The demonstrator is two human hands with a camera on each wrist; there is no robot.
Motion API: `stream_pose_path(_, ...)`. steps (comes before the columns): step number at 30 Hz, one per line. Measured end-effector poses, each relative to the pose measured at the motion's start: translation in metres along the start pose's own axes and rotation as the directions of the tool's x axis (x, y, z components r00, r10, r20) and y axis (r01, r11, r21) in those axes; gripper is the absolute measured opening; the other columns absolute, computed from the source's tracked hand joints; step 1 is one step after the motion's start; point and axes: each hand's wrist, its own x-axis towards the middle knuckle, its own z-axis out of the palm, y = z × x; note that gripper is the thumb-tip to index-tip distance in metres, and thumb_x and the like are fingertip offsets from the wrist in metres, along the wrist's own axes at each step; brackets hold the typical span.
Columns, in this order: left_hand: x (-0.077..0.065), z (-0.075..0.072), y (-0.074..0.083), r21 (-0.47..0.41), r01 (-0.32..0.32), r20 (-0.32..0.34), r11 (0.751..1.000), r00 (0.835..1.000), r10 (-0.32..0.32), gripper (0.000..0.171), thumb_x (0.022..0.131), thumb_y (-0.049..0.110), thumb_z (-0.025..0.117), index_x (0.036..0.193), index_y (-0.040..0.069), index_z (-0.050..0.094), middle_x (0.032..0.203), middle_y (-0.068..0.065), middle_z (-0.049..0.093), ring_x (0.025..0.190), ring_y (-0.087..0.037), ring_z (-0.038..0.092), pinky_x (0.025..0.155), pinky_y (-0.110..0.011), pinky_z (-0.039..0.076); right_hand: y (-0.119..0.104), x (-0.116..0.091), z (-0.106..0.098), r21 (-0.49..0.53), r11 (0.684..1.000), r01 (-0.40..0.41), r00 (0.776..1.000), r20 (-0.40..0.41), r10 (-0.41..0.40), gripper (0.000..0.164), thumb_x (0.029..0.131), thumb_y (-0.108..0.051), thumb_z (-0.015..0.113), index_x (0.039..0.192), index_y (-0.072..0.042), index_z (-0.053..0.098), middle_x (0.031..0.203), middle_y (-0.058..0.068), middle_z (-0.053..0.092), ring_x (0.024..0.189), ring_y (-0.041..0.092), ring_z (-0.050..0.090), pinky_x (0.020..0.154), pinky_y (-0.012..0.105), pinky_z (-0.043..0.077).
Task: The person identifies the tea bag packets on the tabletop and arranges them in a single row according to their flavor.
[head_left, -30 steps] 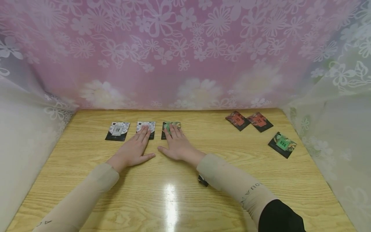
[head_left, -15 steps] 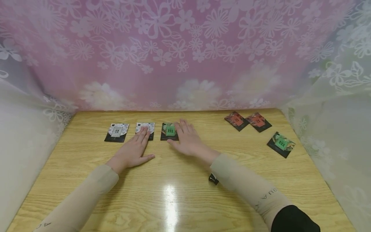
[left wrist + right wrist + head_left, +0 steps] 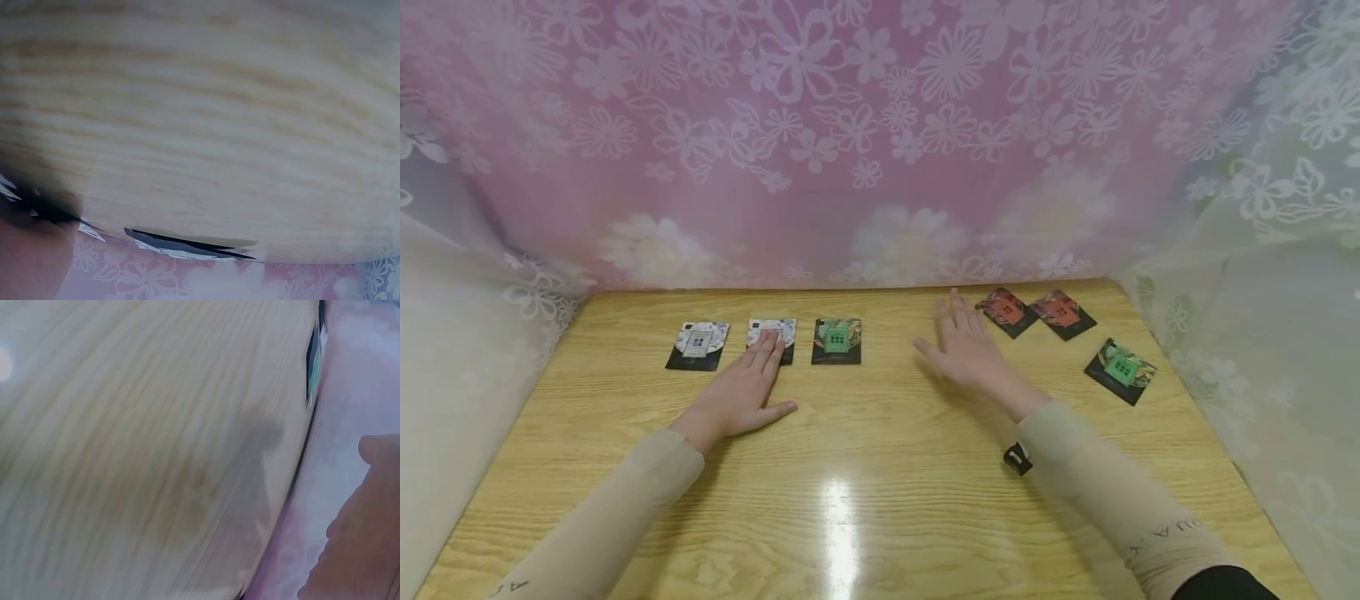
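Note:
My left hand (image 3: 739, 392) lies with straight fingers on a white-and-black sachet (image 3: 786, 331), covering much of it. To its left is another white-and-black sachet (image 3: 697, 346); to its right, a green-and-black sachet (image 3: 837, 342) lies flat. My right hand (image 3: 967, 348), fingers extended and holding nothing, hovers just left of a red-and-black sachet (image 3: 1009, 312). In the left wrist view, part of the left hand (image 3: 31, 259) and a sachet (image 3: 187, 245) appear at the bottom. The right wrist view shows the right hand (image 3: 365, 544) above the table, with a green-labelled sachet (image 3: 312, 365) beyond.
Farther right on the wooden table (image 3: 737, 508) lie a second red-and-black sachet (image 3: 1063, 314) and a tilted green-and-black sachet (image 3: 1122, 371). A floral curtain (image 3: 865, 167) hangs along the back edge and both sides. A small black item (image 3: 1017, 458) sits at my right cuff.
My right hand has lifted off the green-and-black sachet in the row and moved right, toward the red-and-black sachets. The left hand stays on its white-and-black sachet.

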Motion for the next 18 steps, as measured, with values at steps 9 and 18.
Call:
stream_pose_path(9, 0.0, 0.0, 0.0, 0.009, 0.012, 0.008, 1.0, 1.0, -0.012, 0.105, 0.104, 0.067, 0.049, 0.169, -0.005, 0.007, 0.177, -0.026, 0.0, 0.166, -0.042, 0.002, 0.136, -0.055, 0.017, 0.066, -0.023, -0.015, -0.02, 0.994, -0.104, 0.995, -0.003, 0.104, 0.096, 0.11, -0.061, 0.04, 0.169, 0.005, 0.003, 0.175, 0.033, -0.008, 0.163, 0.053, -0.007, 0.13, 0.073, 0.002)
stream_pose_path(18, -0.001, -0.001, 0.002, 0.007, 0.012, 0.012, 1.0, 1.0, -0.012, 0.105, 0.104, 0.068, 0.049, 0.169, -0.005, 0.008, 0.177, -0.026, 0.001, 0.166, -0.042, 0.003, 0.136, -0.055, 0.017, 0.127, -0.063, -0.032, 0.019, 0.978, -0.209, 0.978, 0.021, 0.208, 0.101, 0.11, -0.064, 0.036, 0.167, 0.009, -0.004, 0.171, 0.039, -0.013, 0.158, 0.06, -0.011, 0.126, 0.078, -0.003)
